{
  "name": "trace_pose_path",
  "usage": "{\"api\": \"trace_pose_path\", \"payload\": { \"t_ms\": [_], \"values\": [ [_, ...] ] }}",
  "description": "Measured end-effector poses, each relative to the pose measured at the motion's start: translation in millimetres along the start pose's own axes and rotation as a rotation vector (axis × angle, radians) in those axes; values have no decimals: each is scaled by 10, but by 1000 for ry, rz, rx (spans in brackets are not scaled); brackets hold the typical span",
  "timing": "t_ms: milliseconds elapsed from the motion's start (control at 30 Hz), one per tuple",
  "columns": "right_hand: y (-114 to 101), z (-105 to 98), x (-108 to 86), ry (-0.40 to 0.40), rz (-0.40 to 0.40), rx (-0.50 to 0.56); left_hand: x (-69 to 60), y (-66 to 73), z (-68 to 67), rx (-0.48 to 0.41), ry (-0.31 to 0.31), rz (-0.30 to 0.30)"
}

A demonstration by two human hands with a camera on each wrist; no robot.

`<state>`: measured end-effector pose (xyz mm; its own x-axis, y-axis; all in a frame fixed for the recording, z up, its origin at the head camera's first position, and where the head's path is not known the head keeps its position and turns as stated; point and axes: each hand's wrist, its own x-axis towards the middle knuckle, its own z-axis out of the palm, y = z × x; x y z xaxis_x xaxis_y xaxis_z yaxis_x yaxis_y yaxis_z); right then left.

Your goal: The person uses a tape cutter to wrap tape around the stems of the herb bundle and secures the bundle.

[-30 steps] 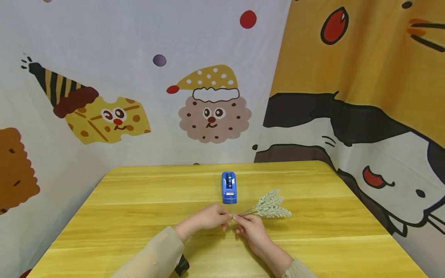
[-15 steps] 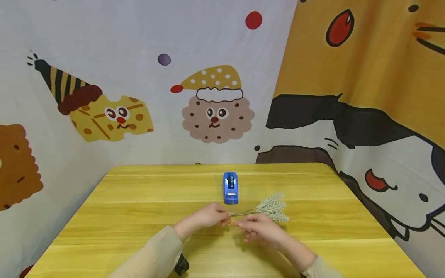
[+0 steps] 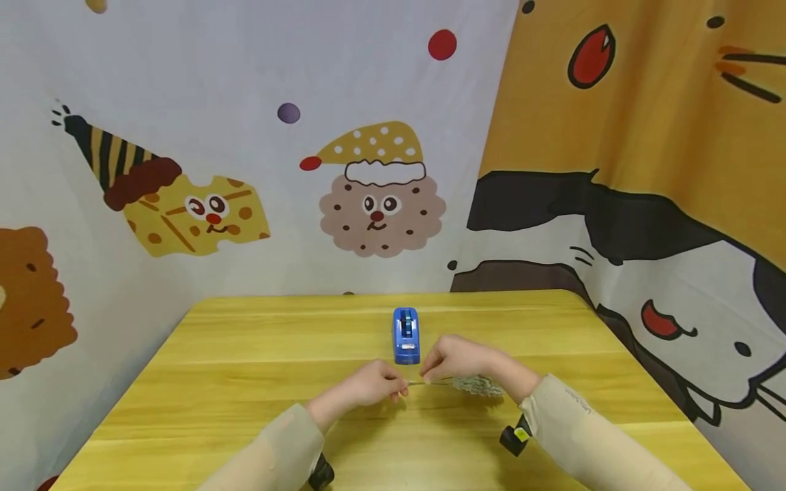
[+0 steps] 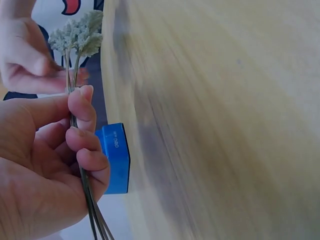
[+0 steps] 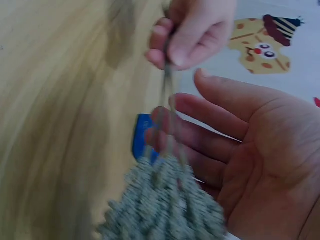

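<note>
Head view: left hand [image 3: 373, 383] clamped on pale green flower sprigs [image 3: 477, 386], right hand [image 3: 462, 357] alongside with fingers apart, blue tape dispenser [image 3: 406, 354] beyond.
Left thumb and fingers pinch the thin stems; sprigs stretch sideways between the hands, flower heads below the right wrist. Right wrist view: thumb and fingers spread by the stems, gripping nothing; fingertip contact, we can't tell. We'd judge it best to pinch firmly on the left, stems bunched parallel, and work lightly on the right so the heads don't crush. Dispenser sits on a yellow wood-grain table [image 3: 258, 341]; behind, a cartoon-print fabric backdrop [image 3: 209, 61], party-hatted cheese [image 3: 196, 217], nightcapped cookie [image 3: 381, 230].
</note>
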<state>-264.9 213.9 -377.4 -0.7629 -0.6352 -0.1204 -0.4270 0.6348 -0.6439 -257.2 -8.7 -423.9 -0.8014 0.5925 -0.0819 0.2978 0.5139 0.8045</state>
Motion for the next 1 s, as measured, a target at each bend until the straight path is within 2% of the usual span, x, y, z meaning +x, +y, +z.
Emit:
{"api": "trace_pose_path", "payload": {
  "t_ms": [133, 500, 1000],
  "values": [
    [72, 96, 92, -51, 0, -16, 7, 9, 26, 42, 20, 15],
    [186, 240, 130, -8, 2, 8, 23, -10, 88, 57, 41, 23],
    [192, 317, 111, 28, 12, 43, 37, -99, 98, 107, 58, 81]
  ]
}}
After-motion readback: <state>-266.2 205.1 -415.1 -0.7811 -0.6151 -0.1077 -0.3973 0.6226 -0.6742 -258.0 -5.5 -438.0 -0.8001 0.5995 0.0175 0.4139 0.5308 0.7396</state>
